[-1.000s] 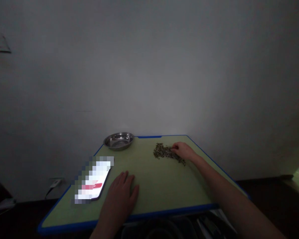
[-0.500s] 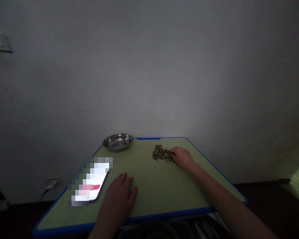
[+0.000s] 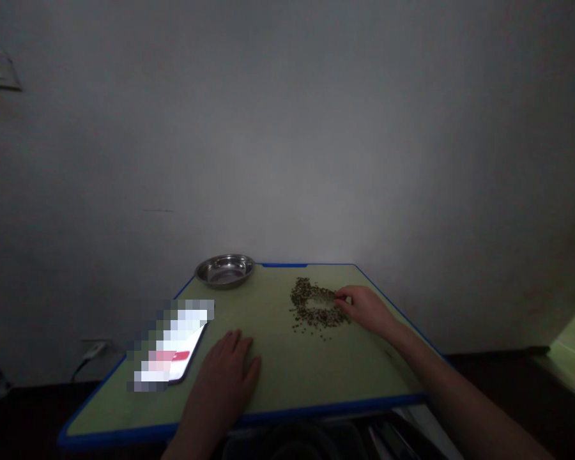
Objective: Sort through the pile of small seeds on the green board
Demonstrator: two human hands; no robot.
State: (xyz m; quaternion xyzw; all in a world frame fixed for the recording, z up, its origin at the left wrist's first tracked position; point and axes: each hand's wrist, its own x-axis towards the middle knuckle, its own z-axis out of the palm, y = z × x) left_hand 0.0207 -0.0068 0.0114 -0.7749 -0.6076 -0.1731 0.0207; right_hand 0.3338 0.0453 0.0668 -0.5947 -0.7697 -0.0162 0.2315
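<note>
A loose spread of small dark grains [image 3: 316, 316], like beans or seeds, lies on the light green tabletop [image 3: 287, 370] with a bare, paler patch in its middle. At its right edge is my right hand [image 3: 364, 306], thumb and fingertips pinched together. A pale blurred shape shows beside the fingertips, and I cannot make out what they hold. My left hand [image 3: 227, 361] lies flat on the table near its front edge, fingers stretched out, holding nothing. Just left of it is a phone [image 3: 182, 354] with a lit screen, partly pixelated.
A shallow steel bowl [image 3: 225, 271] stands at the table's back left corner. The blue-edged table meets a grey wall [image 3: 287, 160] behind. A plug with a cable [image 3: 94, 350] is at the wall, left. Dark items sit below the front edge.
My right hand has moved slightly right and toward me. The grains are spread wider and nearer the front, with a larger bare patch among them. My left hand rests as before.
</note>
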